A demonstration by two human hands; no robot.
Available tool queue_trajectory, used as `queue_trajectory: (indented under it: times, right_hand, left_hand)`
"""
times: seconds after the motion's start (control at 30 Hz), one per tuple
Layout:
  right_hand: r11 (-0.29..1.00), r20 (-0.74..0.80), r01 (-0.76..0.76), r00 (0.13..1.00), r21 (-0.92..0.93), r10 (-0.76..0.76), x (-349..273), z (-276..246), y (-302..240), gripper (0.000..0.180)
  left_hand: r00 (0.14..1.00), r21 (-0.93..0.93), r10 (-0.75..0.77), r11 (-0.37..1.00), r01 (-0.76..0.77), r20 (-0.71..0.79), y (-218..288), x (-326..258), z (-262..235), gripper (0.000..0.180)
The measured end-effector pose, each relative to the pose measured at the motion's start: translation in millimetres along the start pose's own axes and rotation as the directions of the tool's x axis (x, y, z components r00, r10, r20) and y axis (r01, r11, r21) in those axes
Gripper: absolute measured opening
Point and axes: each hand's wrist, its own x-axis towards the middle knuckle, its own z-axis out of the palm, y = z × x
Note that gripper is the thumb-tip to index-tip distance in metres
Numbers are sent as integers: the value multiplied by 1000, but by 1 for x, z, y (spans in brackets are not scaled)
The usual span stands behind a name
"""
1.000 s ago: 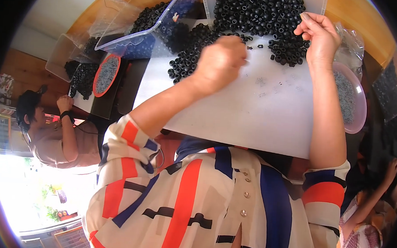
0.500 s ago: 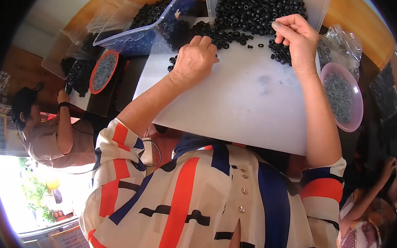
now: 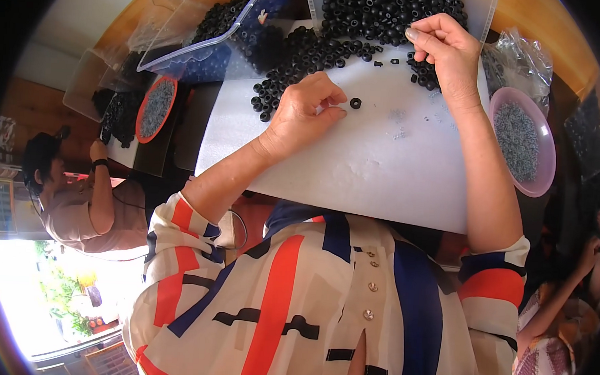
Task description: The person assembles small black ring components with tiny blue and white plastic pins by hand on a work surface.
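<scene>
My left hand (image 3: 307, 110) is over the white sheet (image 3: 341, 169), its thumb and forefinger a little apart. Just beyond those fingertips a single black ring-shaped part (image 3: 355, 103) lies on the sheet. Loose black round parts (image 3: 285, 75) with holes spread behind and left of that hand. My right hand (image 3: 448, 54) is raised at the far right of the sheet, thumb and forefinger pinched together; whatever is between them is too small to make out. Beneath it sits a small cluster of black parts (image 3: 423, 73).
A clear bin (image 3: 486, 21) full of black parts stands at the back. A bluish clear tub (image 3: 205, 52) tilts at the left. A pink bowl (image 3: 551, 160) and a red bowl (image 3: 140, 125) hold small grey pieces. Other people sit at both sides.
My left hand has drawn back from the black parts toward me and slightly right, its fingers parting. A black ring-shaped part now shows by its fingertips. My right hand has barely moved.
</scene>
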Motion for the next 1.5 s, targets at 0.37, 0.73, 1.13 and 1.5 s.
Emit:
queue_trajectory:
  times: [0.37, 0.73, 1.13, 1.5]
  right_hand:
    - [999, 27, -29, 999, -30, 30, -2, 3, 2, 6]
    - [995, 326, -57, 942, -82, 81, -7, 11, -12, 7]
    - [978, 371, -201, 904, -63, 210, -10, 20, -20, 5]
    - [932, 375, 251, 916, -261, -142, -21, 40, -9, 16]
  left_hand:
    - [937, 267, 338, 899, -348, 82, -5, 23, 8, 26]
    - [993, -96, -112, 989, 116, 45, 1, 46, 16, 15]
    - [897, -752, -387, 522, 403, 212, 10, 55, 12, 12]
    - [879, -799, -412, 429, 422, 243, 0, 50, 5, 13]
